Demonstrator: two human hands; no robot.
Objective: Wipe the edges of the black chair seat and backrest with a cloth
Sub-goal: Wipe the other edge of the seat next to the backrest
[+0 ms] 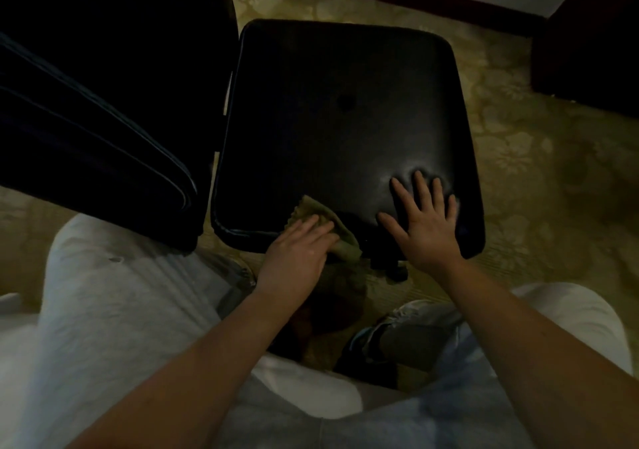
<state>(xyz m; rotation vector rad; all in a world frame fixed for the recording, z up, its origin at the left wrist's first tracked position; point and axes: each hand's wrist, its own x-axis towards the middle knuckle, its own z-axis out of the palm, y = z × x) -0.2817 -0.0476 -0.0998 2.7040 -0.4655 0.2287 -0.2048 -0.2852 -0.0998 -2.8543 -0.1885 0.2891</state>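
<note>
The black chair seat point(339, 116) fills the middle of the view, padded and glossy. Its backrest point(103, 96) rises at the left, black with pale piping. An olive-green cloth point(340, 237) lies on the seat's near edge. My left hand point(297, 251) presses flat on the cloth, fingers straight and pointing right. My right hand point(425, 220) rests spread on the seat's near right corner, denting the padding. Part of the cloth hangs over the edge below my left hand.
Patterned yellowish carpet point(539, 172) surrounds the chair. Dark furniture point(594, 44) stands at the far right, and a dark skirting board runs along the far wall. My knees in light trousers point(114, 310) sit close to the seat's near edge. A black caster point(394, 268) shows under the seat.
</note>
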